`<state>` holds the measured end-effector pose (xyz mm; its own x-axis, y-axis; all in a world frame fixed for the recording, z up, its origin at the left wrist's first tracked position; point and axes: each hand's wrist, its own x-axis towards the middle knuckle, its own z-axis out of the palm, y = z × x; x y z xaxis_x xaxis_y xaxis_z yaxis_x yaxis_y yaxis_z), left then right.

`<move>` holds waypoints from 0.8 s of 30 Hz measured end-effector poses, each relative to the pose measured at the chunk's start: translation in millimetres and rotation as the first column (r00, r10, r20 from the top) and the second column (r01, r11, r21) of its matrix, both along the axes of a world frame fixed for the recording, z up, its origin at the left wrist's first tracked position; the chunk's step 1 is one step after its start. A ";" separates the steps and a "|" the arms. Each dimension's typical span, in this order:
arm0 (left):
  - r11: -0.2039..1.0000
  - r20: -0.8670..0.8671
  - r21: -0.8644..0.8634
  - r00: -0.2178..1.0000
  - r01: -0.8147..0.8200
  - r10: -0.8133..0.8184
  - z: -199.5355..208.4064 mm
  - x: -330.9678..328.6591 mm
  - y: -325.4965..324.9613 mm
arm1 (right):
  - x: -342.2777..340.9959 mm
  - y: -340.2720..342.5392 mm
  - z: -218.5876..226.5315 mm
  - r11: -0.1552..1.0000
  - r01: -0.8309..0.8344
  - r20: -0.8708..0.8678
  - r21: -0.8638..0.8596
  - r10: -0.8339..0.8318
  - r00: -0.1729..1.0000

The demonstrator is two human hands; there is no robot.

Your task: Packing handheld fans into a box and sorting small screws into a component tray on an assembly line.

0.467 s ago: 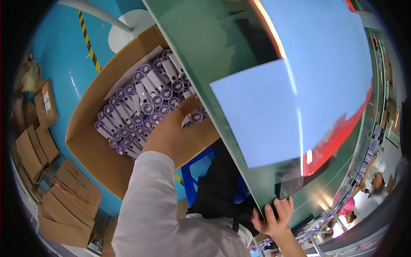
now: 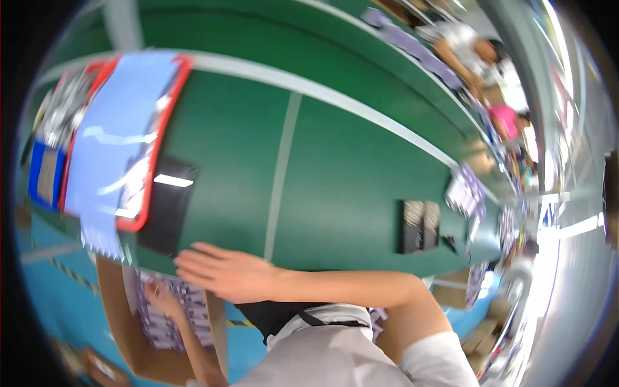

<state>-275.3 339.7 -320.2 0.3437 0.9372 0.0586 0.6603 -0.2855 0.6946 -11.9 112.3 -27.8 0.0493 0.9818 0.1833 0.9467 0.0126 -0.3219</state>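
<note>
My left hand (image 2: pixel 164 300) is down in the cardboard box (image 2: pixel 119 303), over the rows of lilac items (image 2: pixel 164 327) packed there. These have round spoked heads and long pale bodies. Motion blur hides whether its fingers hold one. My right hand (image 2: pixel 225 274) lies at the near edge of the green table (image 2: pixel 348 180), fingers stretched out flat and nothing in them. Just past its fingertips is a dark flat pad (image 2: pixel 169 216), partly under a red-rimmed tray (image 2: pixel 145 216) covered by a light blue sheet (image 2: pixel 106 151).
Farther left stand a blue bin (image 2: pixel 46 174) and clear plastic bags (image 2: pixel 68 106). Two dark blocks (image 2: pixel 419 226) and lilac parts (image 2: pixel 465 190) sit at the table's right. Co-workers (image 2: pixel 461 51) work across the table. A cardboard box (image 2: pixel 103 371) lies on the floor, lower left.
The view has swung right and up, showing more table. My left hand stays in the box. My right hand now lies flatter by the table edge, fingers pointing left.
</note>
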 end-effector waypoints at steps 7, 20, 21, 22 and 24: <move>0.965 0.648 0.198 0.761 -0.170 0.002 303.3 135.1 -72.8 | -6.1 5.4 -19.2 0.965 0.039 0.013 0.260 -0.044 0.999; -0.415 -0.080 0.104 -0.408 0.904 -0.909 385.2 431.4 -603.8 | -20.6 -78.2 -120.9 0.966 -0.129 -0.522 0.226 0.232 0.821; -0.408 -0.092 0.095 -0.400 0.908 -0.912 382.8 434.2 -652.2 | -34.4 -73.2 -181.3 0.903 0.069 -0.639 0.424 0.245 0.729; -0.336 -0.146 0.071 -0.324 0.939 -0.935 368.1 446.4 -664.1 | -40.8 -37.9 -181.8 0.889 0.042 -0.619 0.456 0.282 0.733; -0.327 -0.181 0.058 -0.313 0.943 -0.932 351.4 454.4 -692.4 | -45.1 -15.0 -177.3 0.799 0.015 -0.377 0.602 0.267 0.887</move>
